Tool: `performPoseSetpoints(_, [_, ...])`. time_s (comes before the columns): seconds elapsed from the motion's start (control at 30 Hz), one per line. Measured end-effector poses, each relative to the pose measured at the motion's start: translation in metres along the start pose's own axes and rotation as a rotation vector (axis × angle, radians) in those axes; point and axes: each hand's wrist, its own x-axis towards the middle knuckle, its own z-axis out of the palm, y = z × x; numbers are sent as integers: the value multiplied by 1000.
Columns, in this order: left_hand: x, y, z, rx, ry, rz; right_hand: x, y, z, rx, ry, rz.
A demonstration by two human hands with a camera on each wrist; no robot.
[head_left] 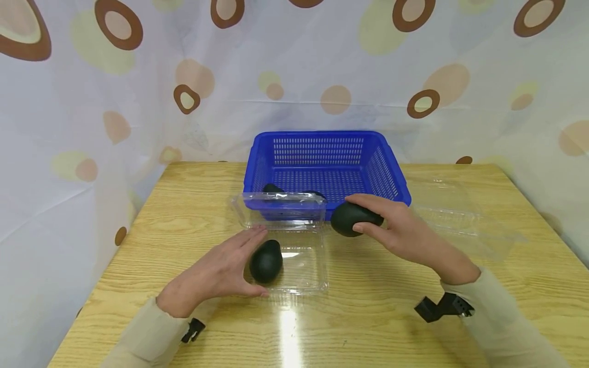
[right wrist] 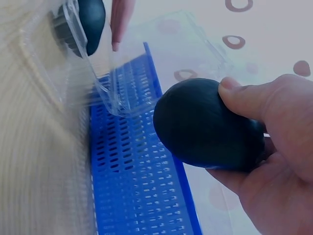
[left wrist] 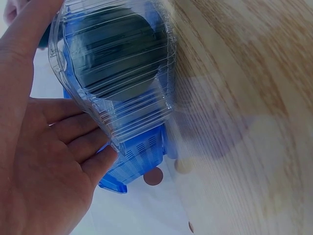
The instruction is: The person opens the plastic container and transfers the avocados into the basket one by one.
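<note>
On the table stands a clear plastic container, its hinged lid raised at the far side. A dark green avocado lies in its left part. My left hand spans the container's left side, fingers extended and fingertips touching its edge in the left wrist view. To the right, above the table near the basket's front edge, my right hand holds another dark avocado between thumb and fingers. The right wrist view shows this avocado's rounded end pointing away from the palm.
A blue perforated basket stands behind the container, with dark avocados at its near left, partly hidden by the lid. More clear plastic packaging lies to the right. Patterned cloth hangs behind the table.
</note>
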Motion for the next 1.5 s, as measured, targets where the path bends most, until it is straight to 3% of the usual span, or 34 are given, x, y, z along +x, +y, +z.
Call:
performPoseSetpoints(0.37, [0, 1, -1, -15, -12, -21, 16, 5, -9, 29, 56, 83])
performPoseSetpoints(0.67, [0, 1, 0, -5, -11, -20, 29, 9, -11, 53, 72, 197])
performPoseSetpoints(1.0, [-1, -1, 1, 0, 26, 13, 41, 20, -5, 41, 59, 302])
performPoseSetpoints(1.5, [0, 0, 2, -5, 1, -12, 57, 39, 9, 20, -23, 376])
